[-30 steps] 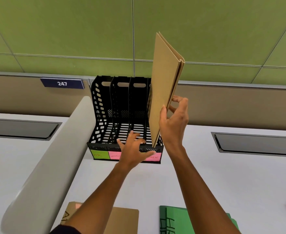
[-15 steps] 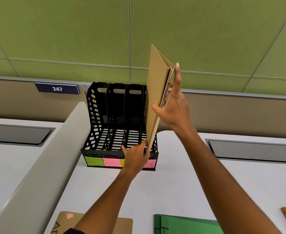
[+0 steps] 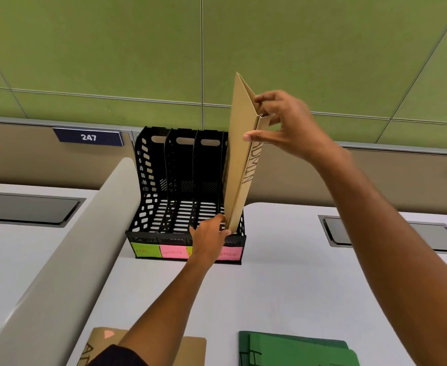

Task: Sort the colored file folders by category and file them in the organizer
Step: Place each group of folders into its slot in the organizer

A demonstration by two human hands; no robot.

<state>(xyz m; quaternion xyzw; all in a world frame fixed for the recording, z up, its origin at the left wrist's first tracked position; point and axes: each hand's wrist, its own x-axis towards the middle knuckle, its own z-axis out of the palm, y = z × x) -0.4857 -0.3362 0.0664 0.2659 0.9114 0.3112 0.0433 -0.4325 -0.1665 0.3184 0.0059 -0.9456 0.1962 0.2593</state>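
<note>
The right hand (image 3: 283, 122) pinches the top of a brown folder (image 3: 239, 165); the left hand (image 3: 209, 240) grips its bottom corner at the black organizer (image 3: 151, 196)'s rightmost slot. The folder stands nearly upright, long axis vertical. A green folder (image 3: 296, 350) lies on the white desk (image 3: 283, 286), a green wall panel (image 3: 111, 48) behind.

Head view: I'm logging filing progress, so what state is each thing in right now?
Brown ADMIN folder: upright, tilted, lower end in the organizer's rightmost slot.
Black organizer: other three slots show no folders.
Right hand: pinches the folder's top.
Left hand: holds the folder's bottom corner.
Green folder: flat on the desk, unfiled.
Second brown folder: flat on the desk, unfiled.
</note>
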